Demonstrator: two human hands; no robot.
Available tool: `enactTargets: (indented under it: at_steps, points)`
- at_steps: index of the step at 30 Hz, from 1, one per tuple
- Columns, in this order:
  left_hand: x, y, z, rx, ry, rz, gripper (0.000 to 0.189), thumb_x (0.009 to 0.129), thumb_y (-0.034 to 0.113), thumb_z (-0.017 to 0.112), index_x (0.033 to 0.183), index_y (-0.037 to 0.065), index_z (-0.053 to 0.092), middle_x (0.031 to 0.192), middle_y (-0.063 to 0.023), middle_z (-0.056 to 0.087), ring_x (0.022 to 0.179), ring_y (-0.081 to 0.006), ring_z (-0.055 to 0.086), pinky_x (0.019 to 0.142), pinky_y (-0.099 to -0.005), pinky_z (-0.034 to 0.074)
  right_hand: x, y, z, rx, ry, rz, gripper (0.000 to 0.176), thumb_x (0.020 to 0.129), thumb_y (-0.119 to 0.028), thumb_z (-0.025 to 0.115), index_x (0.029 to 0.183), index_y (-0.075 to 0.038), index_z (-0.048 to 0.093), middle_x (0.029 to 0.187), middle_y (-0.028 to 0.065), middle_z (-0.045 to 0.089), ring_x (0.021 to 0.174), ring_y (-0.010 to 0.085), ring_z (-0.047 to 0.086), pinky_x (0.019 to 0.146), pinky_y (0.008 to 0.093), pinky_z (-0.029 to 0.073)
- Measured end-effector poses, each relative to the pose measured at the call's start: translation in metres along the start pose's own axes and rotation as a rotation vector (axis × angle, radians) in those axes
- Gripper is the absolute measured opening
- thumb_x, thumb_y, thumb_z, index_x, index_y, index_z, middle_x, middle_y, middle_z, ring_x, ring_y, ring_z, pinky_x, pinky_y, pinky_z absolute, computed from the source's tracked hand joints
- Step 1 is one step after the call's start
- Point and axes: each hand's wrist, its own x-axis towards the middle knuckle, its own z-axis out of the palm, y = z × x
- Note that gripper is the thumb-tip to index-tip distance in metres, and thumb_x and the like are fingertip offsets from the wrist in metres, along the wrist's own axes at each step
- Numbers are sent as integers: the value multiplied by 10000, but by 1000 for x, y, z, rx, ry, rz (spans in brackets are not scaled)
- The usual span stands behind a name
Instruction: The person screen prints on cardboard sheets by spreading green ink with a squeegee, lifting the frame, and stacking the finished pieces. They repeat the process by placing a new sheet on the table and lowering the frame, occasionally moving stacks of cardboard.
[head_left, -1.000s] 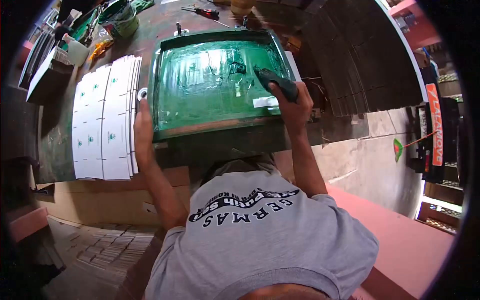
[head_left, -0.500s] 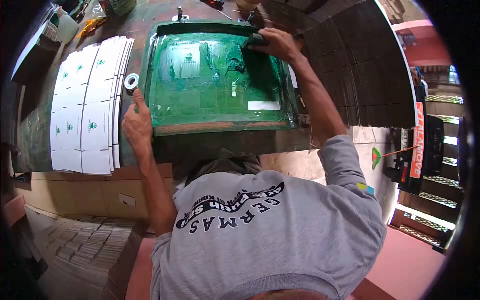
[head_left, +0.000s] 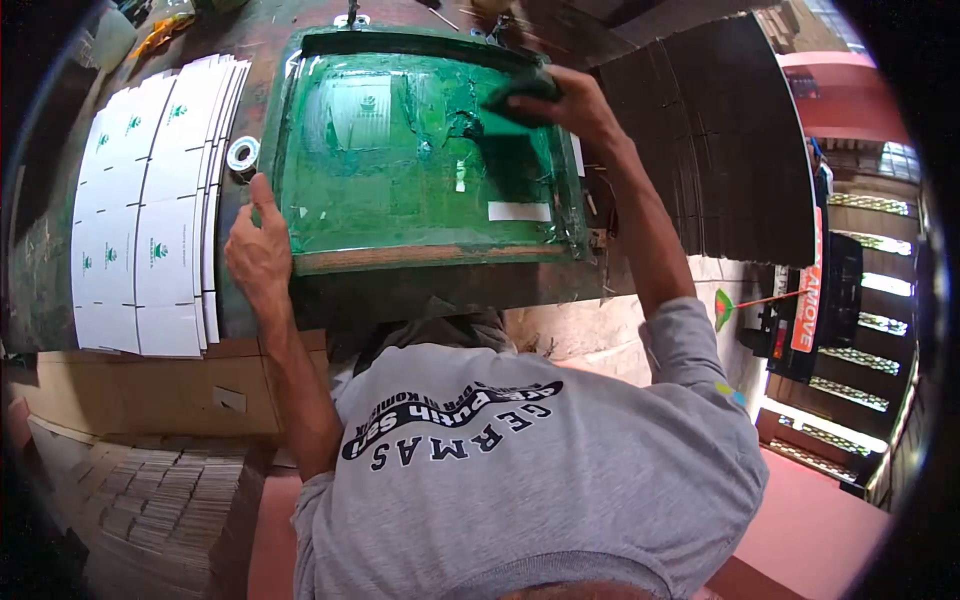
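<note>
One tool (head_left: pixel 524 94) in right hand (head_left: pixel 580 102); shirt (head_left: pixel 560 470) reads "GERMAS".

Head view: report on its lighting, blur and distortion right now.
Head view: a dark patch, shadow or reflection, on the green screen below the right hand; head view: the dark tool in that hand looks soft-edged, probably motion blur; head view: harsh brightness between the slats at right; head view: wide-angle bending, corners black.
</note>
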Motion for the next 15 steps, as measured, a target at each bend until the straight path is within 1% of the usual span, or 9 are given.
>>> enactTargets:
  at_steps: [1,3,4,6,7,9,11,13,15]
  points:
    - [-1,2,-1,7,-28,-6,861,928,752,319,1068,-1,711,1010,-305,676,1043,-491,605,913,-531,453,17,6,-3,-5,-7,-11,322,827,-398,782,985,-125,716,869,75,694,781,250,690,698,374,580]
    - [1,0,0,0,-21,-7,863,929,753,314,1056,-3,711,999,-301,676,1036,-491,606,907,-532,453,38,12,-3,-487,134,-268,301,830,-363,789,986,-117,710,873,67,694,779,244,689,699,367,579]
    - [2,-2,1,3,-20,-1,866,930,753,308,1044,-4,712,989,-298,677,1028,-491,607,902,-533,452,40,16,0,-486,126,-270,301,830,-363,789,986,-117,710,873,67,694,779,244,689,699,367,579]
    - [0,1,-2,2,-30,-13,867,930,753,305,1047,-4,711,995,-298,677,1030,-489,607,905,-532,451,40,18,9,-539,165,-365,377,785,-394,818,869,-56,673,760,87,622,693,254,643,654,347,529]
    - [-1,3,-3,-3,-35,-18,868,930,754,303,1051,-3,711,1002,-298,677,1033,-488,607,909,-531,450,35,19,11,-537,150,-364,377,785,-394,818,869,-56,673,760,87,622,693,254,643,654,347,529]
    - [1,-1,1,-1,-33,-19,870,928,757,302,1064,0,708,1010,-296,677,1038,-487,607,914,-530,450,3,4,18,-450,216,-367,367,770,-359,836,823,-50,644,727,92,586,674,269,629,632,362,524]
    - [4,-4,4,-5,-15,-8,878,918,768,308,1106,4,697,1035,-293,677,1062,-484,605,935,-523,448,-33,-15,27,-440,189,-332,339,769,-328,841,815,-54,647,727,93,581,667,272,623,620,364,520]
    - [4,0,0,-4,-45,-18,880,916,771,310,1113,5,696,1043,-295,676,1070,-482,605,935,-525,452,-47,-31,27,-436,173,-313,312,767,-297,846,806,-58,649,726,95,576,660,276,617,608,365,516]
    - [2,0,-2,-4,-78,-21,883,913,774,311,1121,7,696,1051,-296,676,1078,-481,605,935,-526,457,-56,-43,24,-456,122,-253,250,787,-240,838,859,-53,689,755,65,643,678,208,656,619,340,538]
